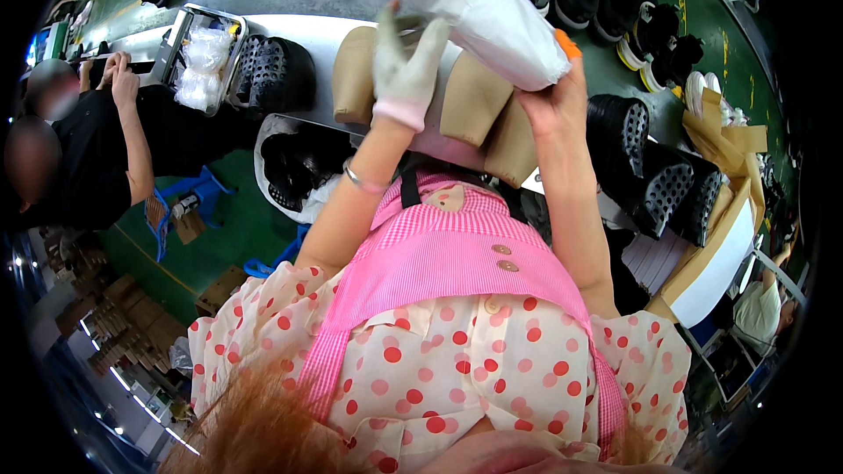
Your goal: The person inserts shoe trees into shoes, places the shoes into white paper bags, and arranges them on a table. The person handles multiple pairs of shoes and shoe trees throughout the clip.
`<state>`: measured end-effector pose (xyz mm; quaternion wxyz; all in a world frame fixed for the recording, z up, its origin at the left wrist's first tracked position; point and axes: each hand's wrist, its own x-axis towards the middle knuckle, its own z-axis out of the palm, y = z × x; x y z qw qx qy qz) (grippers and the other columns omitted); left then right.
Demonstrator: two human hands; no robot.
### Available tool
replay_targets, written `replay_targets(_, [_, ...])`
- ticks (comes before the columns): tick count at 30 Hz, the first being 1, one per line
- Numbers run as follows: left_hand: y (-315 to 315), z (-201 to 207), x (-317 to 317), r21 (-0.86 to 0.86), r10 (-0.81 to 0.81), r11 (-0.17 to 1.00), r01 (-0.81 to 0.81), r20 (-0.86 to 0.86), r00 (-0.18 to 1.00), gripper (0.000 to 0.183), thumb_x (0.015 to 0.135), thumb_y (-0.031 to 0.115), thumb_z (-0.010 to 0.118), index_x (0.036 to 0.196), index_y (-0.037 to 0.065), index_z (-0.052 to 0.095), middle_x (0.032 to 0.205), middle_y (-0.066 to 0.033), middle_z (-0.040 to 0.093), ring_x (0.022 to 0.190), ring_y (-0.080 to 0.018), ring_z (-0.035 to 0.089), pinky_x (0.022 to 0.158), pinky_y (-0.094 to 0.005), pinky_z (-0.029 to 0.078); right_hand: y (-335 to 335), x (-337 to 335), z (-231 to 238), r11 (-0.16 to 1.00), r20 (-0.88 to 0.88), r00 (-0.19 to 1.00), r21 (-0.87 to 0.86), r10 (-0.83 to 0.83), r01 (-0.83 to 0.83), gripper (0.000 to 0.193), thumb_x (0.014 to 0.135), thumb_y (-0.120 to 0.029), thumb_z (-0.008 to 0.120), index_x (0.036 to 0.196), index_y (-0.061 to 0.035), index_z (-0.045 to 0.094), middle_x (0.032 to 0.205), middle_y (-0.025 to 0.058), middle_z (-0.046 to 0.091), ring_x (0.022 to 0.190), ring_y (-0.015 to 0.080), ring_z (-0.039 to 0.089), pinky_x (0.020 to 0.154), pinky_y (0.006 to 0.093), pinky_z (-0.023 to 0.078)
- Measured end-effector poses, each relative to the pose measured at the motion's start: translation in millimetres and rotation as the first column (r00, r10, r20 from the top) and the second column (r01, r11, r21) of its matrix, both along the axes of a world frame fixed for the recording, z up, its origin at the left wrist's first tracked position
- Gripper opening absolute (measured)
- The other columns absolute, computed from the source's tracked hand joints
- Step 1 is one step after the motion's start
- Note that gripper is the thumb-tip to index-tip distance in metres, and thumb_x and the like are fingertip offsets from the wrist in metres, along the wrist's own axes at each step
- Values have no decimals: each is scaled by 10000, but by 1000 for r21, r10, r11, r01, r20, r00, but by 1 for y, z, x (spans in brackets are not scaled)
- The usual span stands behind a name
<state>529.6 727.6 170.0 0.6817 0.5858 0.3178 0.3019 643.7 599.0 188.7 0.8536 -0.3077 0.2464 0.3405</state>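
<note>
A white, crinkled wrapped bundle (474,13), long and rounded, slants across the top middle; its contents are hidden. My right hand (558,105) is bare, with an orange cover on one fingertip, and grips the bundle's lower right end. In a white glove with a pink cuff, my left hand (408,66) is raised just left of the bundle, its thumb and fingers apart. Beside that glove stands a tan, rounded, stiff form (354,79). Two more tan forms, one below the bundle (474,101) and one by my right wrist (512,145), lean side by side.
Left of the table stand black perforated shoes (281,75) and a metal basket (180,44) of clear-wrapped items. A white-lined container (303,167) holds black things. Black boots with perforated soles (659,193) and brown cardboard (716,246) lie right. A co-worker (88,158) sits left.
</note>
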Motion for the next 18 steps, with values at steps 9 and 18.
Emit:
replay_targets(9, [75, 26, 6, 241, -78, 966, 94, -75, 994, 309, 960, 259, 557, 1138, 20, 639, 1055, -121, 671, 1008, -217, 625, 902, -357, 474, 14, -16, 26, 983, 457, 877, -166, 150, -81, 317, 937, -227, 588, 1112, 37, 594, 1102, 109, 648, 1005, 176, 626, 873, 311, 492])
replay_targets(18, [87, 24, 15, -454, 62, 860, 234, 548, 834, 644, 917, 469, 516, 1306, -43, 491, 1224, -124, 570, 1130, -217, 549, 976, -316, 433, 64, -18, -23, 957, -205, 935, 46, 290, -286, 268, 937, -299, 530, 1106, -106, 608, 1034, 7, 673, 930, 150, 651, 779, 317, 550])
